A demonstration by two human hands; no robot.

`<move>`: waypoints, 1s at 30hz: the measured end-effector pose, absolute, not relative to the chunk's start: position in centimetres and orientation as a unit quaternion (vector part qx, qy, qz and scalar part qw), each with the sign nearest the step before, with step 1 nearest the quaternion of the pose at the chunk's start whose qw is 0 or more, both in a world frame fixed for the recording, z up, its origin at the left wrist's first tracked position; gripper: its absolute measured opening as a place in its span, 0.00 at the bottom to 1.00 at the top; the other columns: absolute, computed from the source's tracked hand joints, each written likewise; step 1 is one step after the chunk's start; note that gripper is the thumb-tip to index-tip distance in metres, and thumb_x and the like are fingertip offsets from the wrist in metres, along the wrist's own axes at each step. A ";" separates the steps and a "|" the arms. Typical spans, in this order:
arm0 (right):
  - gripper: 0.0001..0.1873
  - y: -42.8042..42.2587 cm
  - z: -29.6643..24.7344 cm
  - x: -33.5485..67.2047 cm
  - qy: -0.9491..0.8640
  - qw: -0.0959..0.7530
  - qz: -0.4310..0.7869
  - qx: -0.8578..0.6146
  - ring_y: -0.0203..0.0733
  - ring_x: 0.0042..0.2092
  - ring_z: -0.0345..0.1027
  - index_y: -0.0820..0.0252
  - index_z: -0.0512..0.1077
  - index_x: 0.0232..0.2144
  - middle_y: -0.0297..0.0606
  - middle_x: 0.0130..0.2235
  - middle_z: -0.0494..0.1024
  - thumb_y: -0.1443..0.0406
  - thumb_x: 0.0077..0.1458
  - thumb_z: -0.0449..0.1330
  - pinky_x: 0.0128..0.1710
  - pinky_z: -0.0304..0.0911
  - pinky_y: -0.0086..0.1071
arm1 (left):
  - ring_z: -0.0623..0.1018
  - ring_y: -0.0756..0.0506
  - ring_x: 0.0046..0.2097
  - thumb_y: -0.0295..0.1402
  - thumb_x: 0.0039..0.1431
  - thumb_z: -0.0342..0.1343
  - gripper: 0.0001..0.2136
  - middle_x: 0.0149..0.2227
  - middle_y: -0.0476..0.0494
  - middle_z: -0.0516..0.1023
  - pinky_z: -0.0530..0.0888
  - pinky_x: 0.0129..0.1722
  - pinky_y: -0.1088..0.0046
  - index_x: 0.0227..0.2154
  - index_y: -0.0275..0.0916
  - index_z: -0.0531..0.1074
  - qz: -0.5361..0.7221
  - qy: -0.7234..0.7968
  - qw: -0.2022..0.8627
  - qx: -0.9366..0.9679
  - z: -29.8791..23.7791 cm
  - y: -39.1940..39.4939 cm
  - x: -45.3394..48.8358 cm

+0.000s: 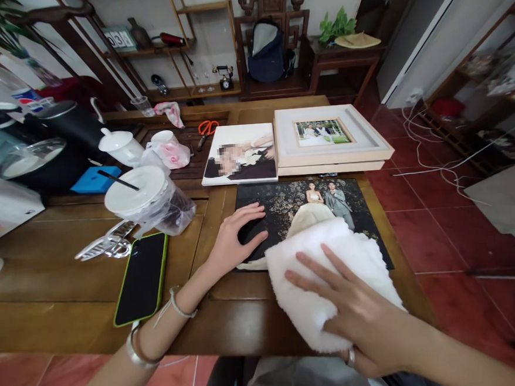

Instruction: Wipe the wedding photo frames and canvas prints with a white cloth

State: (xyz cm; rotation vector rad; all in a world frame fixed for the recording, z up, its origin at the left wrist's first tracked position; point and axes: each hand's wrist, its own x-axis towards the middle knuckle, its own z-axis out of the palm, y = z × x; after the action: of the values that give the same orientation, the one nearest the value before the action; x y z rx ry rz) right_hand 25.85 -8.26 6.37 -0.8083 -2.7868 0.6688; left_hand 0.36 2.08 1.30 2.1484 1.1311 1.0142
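A dark photo panel (pixel 280 200) with a couple in wedding clothes lies on the wooden table in front of me. My left hand (pixel 242 232) rests at its left edge, fingers and thumb apart, holding nothing. A fluffy white cloth (pixel 353 239) covers the panel's lower right part and hangs toward my lap. My right hand (pixel 348 298), slightly blurred, presses on this cloth with fingers spread over its top; part of the thumb side is hidden in the folds. Just behind the panel is a smaller white-edged photo board (pixel 241 153), beside light wooden picture frames (pixel 334 158) stacked together.
Left of my arm are a phone (pixel 142 277), a silver hair claw (pixel 111 241) and a bagged drink cup (pixel 152 194) with a black straw. Farther back are orange-handled scissors (pixel 207 132), a white teapot (pixel 122 145) and a blue box (pixel 95 179). The table's right edge (pixel 417 299) drops to red tiles.
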 end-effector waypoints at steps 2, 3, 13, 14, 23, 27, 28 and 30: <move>0.13 -7.4 6.8 26.1 -0.936 0.070 0.222 -0.265 0.60 0.68 0.35 0.57 0.76 0.31 0.39 0.67 0.52 0.69 0.38 0.58 0.64 0.25 0.62 | 0.72 0.40 0.57 0.32 0.57 0.60 0.13 0.52 0.39 0.76 0.68 0.58 0.54 0.45 0.41 0.74 0.373 0.415 0.251 0.791 1.3 2.1 0.3; 0.12 -6.7 7.0 26.3 -0.937 0.067 0.216 -0.266 0.58 0.68 0.36 0.58 0.75 0.30 0.40 0.66 0.54 0.70 0.39 0.57 0.65 0.26 0.61 | 0.72 0.40 0.57 0.32 0.57 0.60 0.13 0.52 0.39 0.76 0.68 0.58 0.54 0.45 0.41 0.74 0.373 0.415 0.251 0.791 1.3 2.1 0.3; 0.12 3.9 7.4 26.1 -0.921 0.104 0.090 -0.365 0.52 0.63 0.55 0.61 0.71 0.37 0.53 0.57 0.70 0.63 0.62 0.48 0.62 0.51 0.51 | 0.73 0.39 0.57 0.32 0.56 0.60 0.13 0.51 0.39 0.77 0.68 0.58 0.54 0.45 0.41 0.74 0.380 0.416 0.253 0.787 1.3 2.0 0.2; 0.13 4.7 7.3 25.9 -0.918 0.108 0.083 -0.373 0.52 0.62 0.57 0.61 0.70 0.39 0.53 0.56 0.71 0.62 0.63 0.47 0.62 0.52 0.51 | 0.73 0.39 0.57 0.32 0.56 0.60 0.13 0.51 0.39 0.76 0.68 0.58 0.54 0.45 0.41 0.74 0.379 0.416 0.253 0.787 1.3 2.0 0.2; 0.11 4.2 5.4 24.5 -0.912 0.122 0.066 -0.385 0.60 0.66 0.45 0.65 0.72 0.38 0.56 0.52 0.73 0.69 0.56 0.51 0.61 0.40 0.65 | 0.72 0.40 0.57 0.31 0.56 0.60 0.13 0.51 0.39 0.77 0.68 0.58 0.56 0.45 0.40 0.74 0.377 0.418 0.253 0.787 1.3 2.0 0.2; 0.12 0.7 5.8 24.3 -0.917 0.106 0.103 -0.370 0.61 0.67 0.40 0.63 0.74 0.36 0.53 0.62 0.61 0.70 0.50 0.53 0.61 0.35 0.67 | 0.72 0.39 0.57 0.31 0.56 0.60 0.14 0.51 0.38 0.76 0.68 0.58 0.55 0.45 0.39 0.74 0.376 0.418 0.251 0.788 1.2 2.1 0.2; 0.12 -0.4 5.9 24.4 -0.920 0.099 0.117 -0.361 0.61 0.67 0.38 0.62 0.75 0.35 0.51 0.64 0.60 0.70 0.48 0.54 0.62 0.33 0.66 | 0.72 0.39 0.57 0.31 0.56 0.60 0.14 0.51 0.38 0.76 0.68 0.58 0.55 0.46 0.39 0.74 0.375 0.418 0.251 0.788 1.3 2.1 0.2; 0.12 -2.6 6.2 24.6 -0.924 0.086 0.146 -0.342 0.60 0.68 0.34 0.61 0.75 0.33 0.48 0.65 0.57 0.71 0.44 0.55 0.63 0.28 0.65 | 0.72 0.39 0.57 0.31 0.56 0.60 0.14 0.51 0.38 0.77 0.68 0.57 0.55 0.46 0.39 0.74 0.375 0.416 0.251 0.790 1.3 2.1 0.3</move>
State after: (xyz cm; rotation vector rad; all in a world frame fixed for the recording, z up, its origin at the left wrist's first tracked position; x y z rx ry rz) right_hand 24.60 -2.59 6.20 -1.0183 -2.7555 0.4346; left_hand 0.25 2.14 1.26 2.1488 1.1307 1.0214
